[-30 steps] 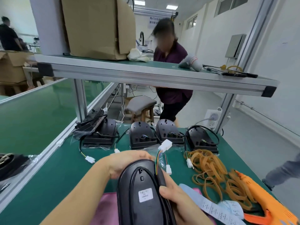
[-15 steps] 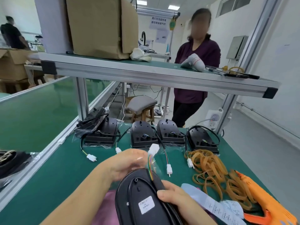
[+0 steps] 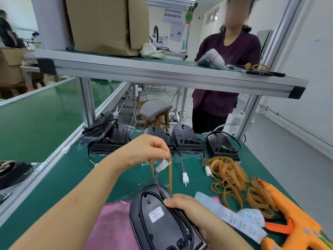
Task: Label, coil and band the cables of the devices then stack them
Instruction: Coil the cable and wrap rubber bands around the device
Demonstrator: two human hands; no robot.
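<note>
A black oval device (image 3: 155,219) with a white label lies at the near edge on a pink sheet (image 3: 110,228). My right hand (image 3: 187,208) presses its black cable against the device's right side. My left hand (image 3: 146,150) is raised above it, pinching a tan rubber band (image 3: 170,175) stretched up from the device. The cable's white connector (image 3: 162,166) hangs just under those fingers. Several more black devices (image 3: 187,141) stand in a row at the back of the table.
A pile of tan rubber bands (image 3: 232,179) lies on the right, with an orange label gun (image 3: 295,222) and a strip of labels (image 3: 234,219) near it. A person in a purple top stands behind the upper shelf (image 3: 162,71). A cardboard box (image 3: 106,24) sits on it.
My left hand has risen from the device's top and now pulls a rubber band upward with the connector. The person behind the shelf has straightened up and moved right.
</note>
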